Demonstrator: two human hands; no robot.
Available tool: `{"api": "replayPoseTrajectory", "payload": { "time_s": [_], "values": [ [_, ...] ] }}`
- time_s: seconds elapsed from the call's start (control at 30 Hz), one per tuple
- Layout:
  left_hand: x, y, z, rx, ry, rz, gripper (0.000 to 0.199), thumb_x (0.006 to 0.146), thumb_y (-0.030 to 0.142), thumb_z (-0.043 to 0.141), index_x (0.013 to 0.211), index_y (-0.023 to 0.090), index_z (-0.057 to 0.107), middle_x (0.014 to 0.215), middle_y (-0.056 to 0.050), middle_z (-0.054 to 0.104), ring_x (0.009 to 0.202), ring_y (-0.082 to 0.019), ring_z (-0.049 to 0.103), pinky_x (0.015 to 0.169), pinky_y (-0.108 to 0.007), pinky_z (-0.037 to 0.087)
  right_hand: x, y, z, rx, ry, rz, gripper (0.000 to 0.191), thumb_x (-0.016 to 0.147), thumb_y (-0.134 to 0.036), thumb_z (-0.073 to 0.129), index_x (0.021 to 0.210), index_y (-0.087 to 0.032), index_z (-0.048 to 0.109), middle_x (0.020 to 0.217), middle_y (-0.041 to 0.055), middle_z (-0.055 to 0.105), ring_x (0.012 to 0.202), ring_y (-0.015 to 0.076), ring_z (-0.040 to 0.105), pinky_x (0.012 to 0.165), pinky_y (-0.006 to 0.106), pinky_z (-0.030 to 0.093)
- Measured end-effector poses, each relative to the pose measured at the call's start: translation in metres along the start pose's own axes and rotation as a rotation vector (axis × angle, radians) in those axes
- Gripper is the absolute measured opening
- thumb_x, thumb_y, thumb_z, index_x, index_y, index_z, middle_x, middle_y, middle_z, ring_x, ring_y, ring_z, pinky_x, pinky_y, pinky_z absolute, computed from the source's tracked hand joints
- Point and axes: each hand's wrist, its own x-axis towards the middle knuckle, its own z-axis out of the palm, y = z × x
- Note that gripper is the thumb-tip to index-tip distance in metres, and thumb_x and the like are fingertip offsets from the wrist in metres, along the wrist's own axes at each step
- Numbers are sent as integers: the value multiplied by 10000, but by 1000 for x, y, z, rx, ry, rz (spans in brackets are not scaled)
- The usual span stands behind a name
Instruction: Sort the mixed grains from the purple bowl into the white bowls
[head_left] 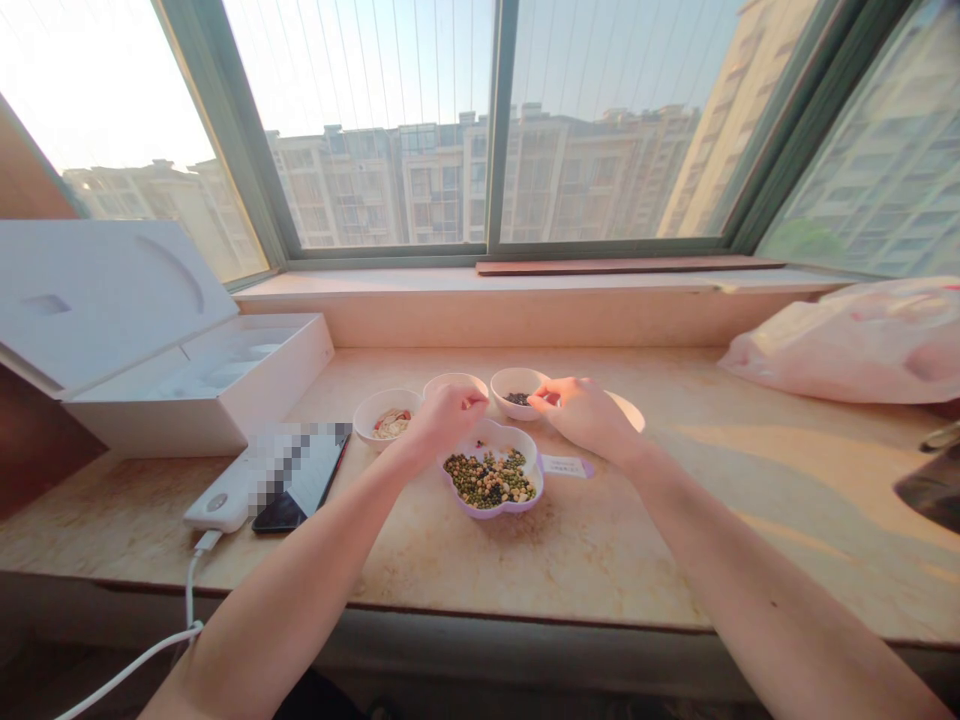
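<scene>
A purple-rimmed, lobed bowl (496,510) holds mixed green, tan and black beans. Behind it, my left hand (452,412) has its fingers pinched together over the front of a white bowl (456,381); anything between them is too small to make out. My right hand (574,408) reaches to the right rim of another white bowl (519,376) with dark beans in it, its fingertips pinched on something I cannot make out. To the left, a third white bowl (365,425) contains pale, flat pieces and some red ones.
A white plate or bowl (630,410) is partly behind my right hand. A paper label (564,466) lies beside the lobed bowl. At left are a phone (281,515), a power bank (223,497) with cable and an open white box (262,390). A plastic bag (847,345) rests at right.
</scene>
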Motion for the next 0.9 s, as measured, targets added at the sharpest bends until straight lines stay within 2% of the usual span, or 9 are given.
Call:
{"api": "replayPoseTrajectory", "payload": {
  "time_s": [0.23,0.37,0.53,0.7,0.8,0.9],
  "values": [
    [6,-14,-15,126,125,-190,245,916,209,581,955,184,821,988,-97,806,915,-231,714,866,-317,528,-3,-8,-2,-21,-2,-41,274,956,-365,568,902,-238,805,791,42,743,721,202,632,605,311,345],
    [6,-16,-18,174,135,-228,255,917,202,570,969,185,818,966,-100,804,919,-236,715,884,-318,525,-5,-12,2,33,-47,-154,256,955,-353,585,878,-244,804,794,29,762,731,192,657,617,294,383],
    [7,-19,-18,241,121,-226,247,926,207,555,917,188,802,949,-101,797,889,-227,704,834,-304,505,-7,-14,15,175,-153,-325,199,935,-275,614,959,-214,803,824,32,769,745,175,676,682,285,465],
    [8,-23,-18,359,85,-206,308,956,175,479,849,186,768,961,-103,776,896,-219,688,814,-293,476,-14,-23,23,262,-279,-476,215,936,-278,635,1065,-207,792,1014,55,790,897,198,703,822,322,518],
    [9,-23,-19,408,84,-188,314,981,181,455,903,188,760,1018,-102,765,943,-222,686,834,-297,470,-19,-30,24,285,-380,-558,314,909,-317,687,1203,-227,751,1219,69,753,1071,236,685,938,359,522],
    [9,-21,-19,409,90,-189,294,1001,213,465,962,183,756,1046,-107,756,961,-227,686,842,-303,471,-21,-37,27,256,-450,-626,374,890,-354,716,1246,-239,730,1338,76,696,1209,268,635,1048,392,488]
  ]
}}
